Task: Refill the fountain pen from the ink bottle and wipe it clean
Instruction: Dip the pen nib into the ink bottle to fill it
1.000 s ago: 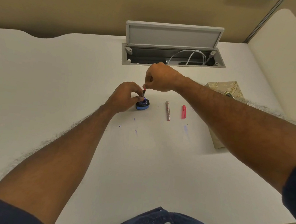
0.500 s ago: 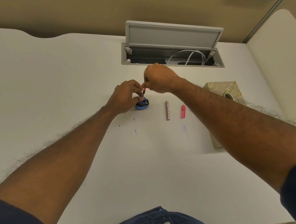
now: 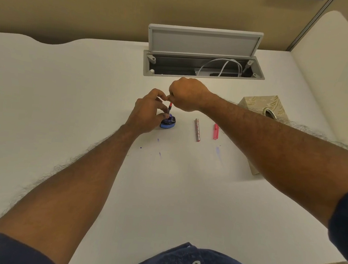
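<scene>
Fingers of the right hand (image 3: 188, 95) pinch the top of a slim red-and-black pen section (image 3: 169, 108), held nearly upright with its lower end dipped into the open mouth of a blue ink bottle (image 3: 168, 122). The left hand (image 3: 147, 113) curls around the bottle's left side, thumb at the rim, steadying it on the white worktop (image 3: 65, 100). Just right of the bottle lie a patterned pen barrel (image 3: 197, 130) and, beside it, a pink cap (image 3: 215, 131), apart from one another. Purple ink spots (image 3: 160, 154) mark the worktop nearer the person. A gold tissue box (image 3: 263, 104) stands at right, partly behind the forearm; an open cable hatch (image 3: 202, 68) lies beyond.
</scene>
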Demonstrator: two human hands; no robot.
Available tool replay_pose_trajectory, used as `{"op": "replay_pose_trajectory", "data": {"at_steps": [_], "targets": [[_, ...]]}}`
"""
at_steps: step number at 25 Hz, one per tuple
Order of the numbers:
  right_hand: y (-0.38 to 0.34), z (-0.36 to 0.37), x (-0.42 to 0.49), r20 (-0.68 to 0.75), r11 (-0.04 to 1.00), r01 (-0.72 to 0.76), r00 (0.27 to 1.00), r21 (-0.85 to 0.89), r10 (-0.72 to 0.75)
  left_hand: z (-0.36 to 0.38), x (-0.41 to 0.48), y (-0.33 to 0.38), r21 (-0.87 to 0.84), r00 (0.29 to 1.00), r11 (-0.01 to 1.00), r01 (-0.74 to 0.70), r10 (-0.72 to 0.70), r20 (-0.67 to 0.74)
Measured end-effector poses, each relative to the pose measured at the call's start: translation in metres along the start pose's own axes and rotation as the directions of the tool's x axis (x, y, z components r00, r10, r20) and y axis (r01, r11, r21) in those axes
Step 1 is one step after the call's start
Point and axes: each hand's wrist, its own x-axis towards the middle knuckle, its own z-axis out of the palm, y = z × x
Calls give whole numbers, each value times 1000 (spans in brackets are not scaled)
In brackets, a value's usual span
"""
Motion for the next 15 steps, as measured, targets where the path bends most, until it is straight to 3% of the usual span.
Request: {"op": "replay_pose_trajectory", "data": {"at_steps": [15], "targets": [[0, -9, 0, 6, 999, 32, 999, 18, -32, 0, 0, 3, -43, 998, 997, 61, -61, -10]]}}
